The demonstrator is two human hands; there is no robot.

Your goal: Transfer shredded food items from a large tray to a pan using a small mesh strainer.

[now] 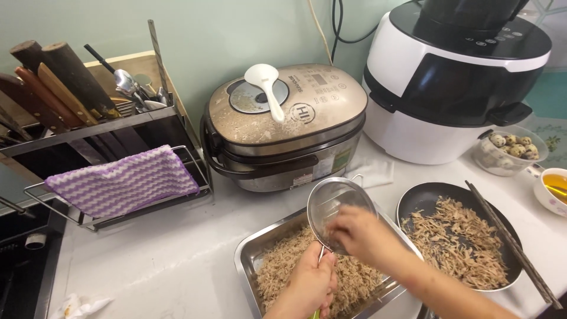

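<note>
A: Sieve (339, 211), a round metal mesh strainer, sits tilted over a steel tray (251, 251) of shredded meat. Its handle is hidden inside the left hand (313, 282).

B: And the hands?

A: The left hand is closed round the handle below; the right hand (361, 231) reaches into the bowl, fingers blurred. The handle runs towards the viewer, bowl pointing away, towards the rice cooker (283, 127).
</note>
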